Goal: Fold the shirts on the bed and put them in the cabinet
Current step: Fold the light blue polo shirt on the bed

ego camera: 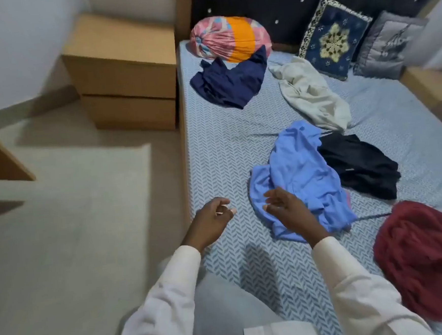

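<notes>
I see both hands apart, fingers loosely curled, gripping nothing: left hand (pixel 213 218) over the herringbone-print sheet (pixel 226 145), right hand (pixel 284 208) at the crumpled sky-blue shirt's (pixel 302 171) seven o'clock edge. A rumpled black shirt (pixel 360 167) lies at its three o'clock, a maroon shirt (pixel 420 265) at four.

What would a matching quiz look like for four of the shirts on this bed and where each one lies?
Shirts:
1. navy shirt
2. pale grey shirt
3. light blue shirt
4. maroon shirt

Places:
A. right by the right hand
B. lower right of the view, closest to the person
C. against the pink and orange bundle
D. in front of the blue cushion

Pairs: 1-C, 2-D, 3-A, 4-B.
</notes>
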Demonstrator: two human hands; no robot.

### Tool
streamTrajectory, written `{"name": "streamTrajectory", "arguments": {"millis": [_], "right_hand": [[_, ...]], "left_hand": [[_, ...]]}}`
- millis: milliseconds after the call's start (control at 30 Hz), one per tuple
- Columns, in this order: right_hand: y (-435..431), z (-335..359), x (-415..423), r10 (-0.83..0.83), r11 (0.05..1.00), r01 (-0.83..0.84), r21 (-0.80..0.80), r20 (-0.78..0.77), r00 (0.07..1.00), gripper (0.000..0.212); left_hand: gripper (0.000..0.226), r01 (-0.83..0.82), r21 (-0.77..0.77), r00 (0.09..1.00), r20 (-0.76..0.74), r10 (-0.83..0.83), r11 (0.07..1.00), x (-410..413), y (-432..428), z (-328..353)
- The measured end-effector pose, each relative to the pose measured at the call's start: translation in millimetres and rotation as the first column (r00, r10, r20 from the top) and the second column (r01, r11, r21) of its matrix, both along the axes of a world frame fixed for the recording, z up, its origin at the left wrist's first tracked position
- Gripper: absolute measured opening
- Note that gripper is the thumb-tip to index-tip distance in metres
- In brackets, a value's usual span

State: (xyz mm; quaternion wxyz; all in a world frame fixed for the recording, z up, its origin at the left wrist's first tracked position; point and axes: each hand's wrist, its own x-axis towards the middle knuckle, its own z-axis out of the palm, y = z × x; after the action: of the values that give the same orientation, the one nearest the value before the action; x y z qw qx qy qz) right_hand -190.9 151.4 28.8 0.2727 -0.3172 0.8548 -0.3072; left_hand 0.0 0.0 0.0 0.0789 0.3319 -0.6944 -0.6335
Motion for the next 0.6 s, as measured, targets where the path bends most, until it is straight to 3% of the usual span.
{"name": "streamTrajectory", "arguments": {"millis": [167,233,300,400,467,600], "right_hand": [[35.6,-43.0,-43.7,0.175,0.942,-0.077,0.328,-0.282,0.943,0.065],[49.2,-55.4,-49.4,0.285,0.882,-0.131,0.452,-0.293,0.913,0.080],[64.3,-63.5,-57.1,0.350,0.831,-0.151,0.535,-0.293,0.890,0.077],[74.3,-69.3,-67.7,0.313,0.868,-0.103,0.486,-0.375,0.873,0.044],[76.7,-70.9,-74.3,0.298,0.911,-0.157,0.382,-0.343,0.891,0.035],[89.9,-40.6,-81.1,0.323,0.941,-0.315,0.119,-0.053,0.945,0.029]], "left_hand": [[0.037,0.017,-0.097,0.994,0.106,-0.007,0.995,-2.5,24.9,-17.4],[0.036,0.020,-0.122,0.989,0.148,-0.002,0.992,-11.4,40.8,-18.9],[0.039,0.052,-0.117,0.984,0.176,-0.030,0.992,-26.3,59.4,-17.2],[0.048,0.151,-0.121,0.967,0.225,-0.121,0.981,-50.2,80.4,-18.3],[0.056,0.207,-0.135,0.949,0.269,-0.166,0.969,-64.6,91.1,-22.3],[0.082,0.308,-0.376,0.937,0.279,-0.210,0.874,-96.6,105.7,-26.8]]}}
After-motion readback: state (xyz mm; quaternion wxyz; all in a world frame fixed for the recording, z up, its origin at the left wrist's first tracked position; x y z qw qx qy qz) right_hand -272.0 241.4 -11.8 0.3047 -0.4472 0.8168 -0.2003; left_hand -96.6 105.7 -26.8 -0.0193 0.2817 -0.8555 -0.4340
